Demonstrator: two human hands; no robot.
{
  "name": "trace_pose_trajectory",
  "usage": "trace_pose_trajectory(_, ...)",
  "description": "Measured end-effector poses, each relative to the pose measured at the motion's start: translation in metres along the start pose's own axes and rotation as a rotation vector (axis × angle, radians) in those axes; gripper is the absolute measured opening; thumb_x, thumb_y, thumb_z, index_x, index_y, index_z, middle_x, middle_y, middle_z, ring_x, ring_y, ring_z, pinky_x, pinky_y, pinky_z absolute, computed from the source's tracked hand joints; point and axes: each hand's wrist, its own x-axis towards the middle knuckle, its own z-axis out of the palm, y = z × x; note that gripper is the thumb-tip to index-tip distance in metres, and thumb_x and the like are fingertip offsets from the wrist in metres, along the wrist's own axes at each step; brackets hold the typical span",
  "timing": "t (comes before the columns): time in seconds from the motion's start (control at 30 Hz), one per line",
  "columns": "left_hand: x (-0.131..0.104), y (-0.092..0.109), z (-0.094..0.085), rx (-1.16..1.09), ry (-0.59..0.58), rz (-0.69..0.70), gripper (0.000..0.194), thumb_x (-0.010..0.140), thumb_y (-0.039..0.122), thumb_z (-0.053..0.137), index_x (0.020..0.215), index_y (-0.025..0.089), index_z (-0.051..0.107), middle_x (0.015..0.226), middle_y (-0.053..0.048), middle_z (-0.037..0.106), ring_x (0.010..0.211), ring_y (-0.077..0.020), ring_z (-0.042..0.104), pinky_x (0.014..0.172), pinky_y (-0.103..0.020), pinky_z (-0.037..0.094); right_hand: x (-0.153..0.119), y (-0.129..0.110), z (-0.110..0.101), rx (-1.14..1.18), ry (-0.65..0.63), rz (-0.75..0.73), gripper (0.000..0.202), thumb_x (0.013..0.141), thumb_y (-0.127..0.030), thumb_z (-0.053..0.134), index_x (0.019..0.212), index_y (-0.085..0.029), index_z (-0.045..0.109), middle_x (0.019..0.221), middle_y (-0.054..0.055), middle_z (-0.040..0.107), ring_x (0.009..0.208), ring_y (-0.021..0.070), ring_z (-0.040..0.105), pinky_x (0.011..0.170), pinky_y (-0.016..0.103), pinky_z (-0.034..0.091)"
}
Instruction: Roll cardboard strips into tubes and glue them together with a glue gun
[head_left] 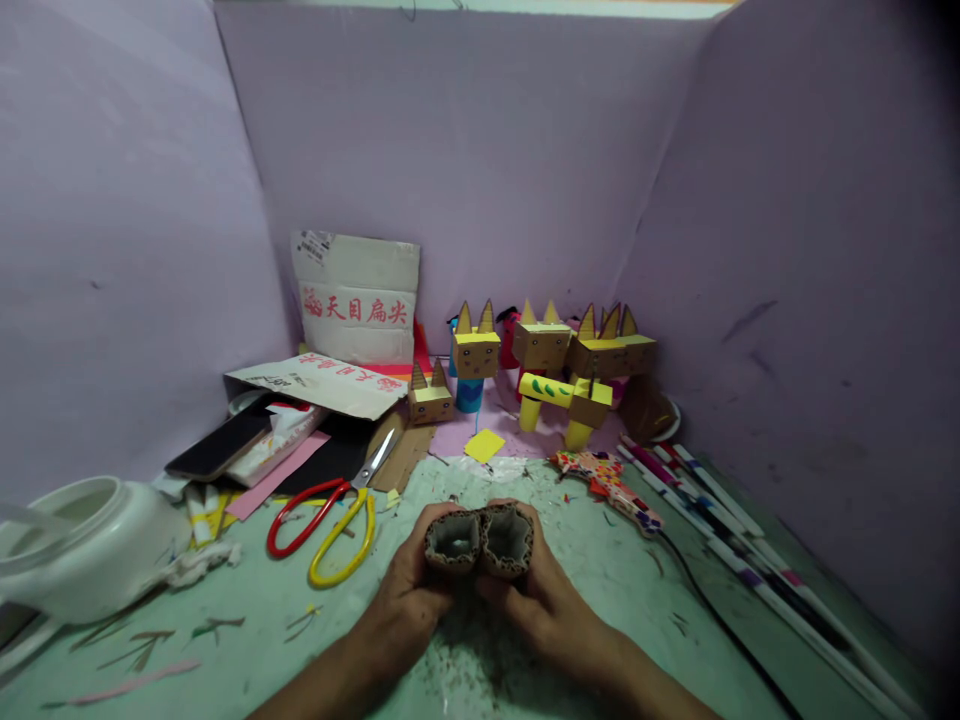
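Note:
Two short corrugated cardboard tubes are held side by side, touching, with their open ends toward the camera. My left hand (411, 590) is wrapped round the left tube (452, 566). Around the right tube (508, 571), my right hand (546, 600) is closed, its thumb low against the front. Both tubes are slightly squashed in outline, and a pale inside shows in each. The hands sit low in the middle of the view, over the green table covering (600, 560).
Red-and-yellow scissors (341, 500) lie open at left, near a white pot (112, 550). Cardboard animal figures (476, 355) stand at the back. A patterned glue gun (607, 485) with a black cord and several marker pens (720, 510) lie at right. Purple walls enclose the table.

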Motion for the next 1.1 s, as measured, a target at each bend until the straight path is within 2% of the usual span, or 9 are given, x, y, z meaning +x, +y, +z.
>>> trace_pose_trajectory(0.13,0.000,0.003,0.002,0.023,0.007,0.029,0.047,0.064,0.003,0.063,0.106,0.023,0.060,0.105,-0.001,0.064,0.102,-0.0245,0.056,0.093,-0.035,0.040,0.001,0.000,0.001,-0.032,0.003,-0.029,0.046,0.084,-0.013,0.054,0.124,-0.026,0.035,0.110,0.007,0.048,0.104,0.0242,0.048,0.092,0.041,0.041)
trace_pose_trajectory(0.37,-0.004,0.004,0.007,-0.003,0.048,0.010,0.038,0.068,0.008,0.065,0.102,0.023,0.060,0.098,0.000,0.065,0.095,-0.0220,0.057,0.085,-0.031,0.042,-0.001,-0.001,0.005,-0.042,0.011,-0.058,0.045,0.082,-0.011,0.054,0.120,-0.027,0.036,0.102,0.005,0.047,0.095,0.0230,0.049,0.081,0.038,0.045)
trace_pose_trajectory(0.47,-0.004,0.004,0.009,-0.030,0.067,0.022,0.035,0.067,0.008,0.065,0.098,0.022,0.062,0.093,0.001,0.066,0.091,-0.0211,0.057,0.082,-0.030,0.042,-0.002,-0.002,0.007,-0.017,0.024,-0.046,0.045,0.079,-0.011,0.058,0.118,-0.026,0.039,0.105,0.006,0.047,0.099,0.0243,0.047,0.084,0.039,0.044)
trace_pose_trajectory(0.57,0.000,0.004,0.007,-0.055,0.079,0.005,0.040,0.061,0.006,0.063,0.098,0.021,0.062,0.093,0.000,0.067,0.093,-0.0221,0.057,0.086,-0.031,0.041,0.001,-0.004,0.005,0.037,0.045,0.008,0.046,0.080,-0.014,0.060,0.119,-0.026,0.040,0.108,0.006,0.049,0.103,0.0242,0.047,0.090,0.039,0.041)
trace_pose_trajectory(0.67,0.005,0.009,0.003,-0.091,0.071,-0.017,0.049,0.056,0.007,0.059,0.103,0.021,0.061,0.096,-0.001,0.067,0.099,-0.0250,0.057,0.086,-0.033,0.042,0.010,-0.006,0.000,0.126,0.104,0.091,0.042,0.083,-0.024,0.060,0.120,-0.026,0.042,0.111,0.005,0.053,0.107,0.0236,0.048,0.096,0.039,0.037)
trace_pose_trajectory(0.8,0.009,0.017,0.002,-0.240,-0.005,-0.055,0.060,0.061,0.015,0.063,0.120,0.022,0.055,0.114,-0.005,0.065,0.111,-0.0297,0.054,0.090,-0.038,0.043,0.021,-0.005,-0.006,0.285,0.183,0.204,0.052,0.078,-0.043,0.066,0.120,-0.022,0.045,0.119,0.008,0.057,0.110,0.0271,0.051,0.095,0.041,0.039)
trace_pose_trajectory(0.87,0.010,0.020,0.003,-0.304,0.004,-0.089,0.055,0.069,0.020,0.064,0.124,0.020,0.055,0.117,-0.007,0.065,0.114,-0.0291,0.054,0.093,-0.037,0.042,0.022,-0.003,-0.006,0.362,0.209,0.254,0.057,0.075,-0.048,0.068,0.120,-0.021,0.046,0.118,0.010,0.059,0.110,0.0281,0.053,0.093,0.041,0.042)
trace_pose_trajectory(0.97,0.011,0.022,0.005,-0.299,0.045,-0.129,0.042,0.080,0.034,0.063,0.119,0.017,0.060,0.112,-0.009,0.068,0.111,-0.0282,0.057,0.094,-0.037,0.042,0.021,-0.005,-0.003,0.467,0.233,0.309,0.054,0.075,-0.050,0.069,0.117,-0.021,0.051,0.116,0.009,0.063,0.108,0.0271,0.057,0.090,0.039,0.045)
trace_pose_trajectory(1.1,0.013,0.021,0.004,-0.275,0.059,-0.154,0.039,0.078,0.042,0.067,0.104,0.013,0.068,0.100,-0.010,0.072,0.102,-0.0289,0.062,0.090,-0.038,0.046,0.021,-0.012,0.001,0.606,0.227,0.365,0.044,0.079,-0.052,0.063,0.111,-0.022,0.059,0.109,0.007,0.069,0.101,0.0258,0.062,0.084,0.039,0.048)
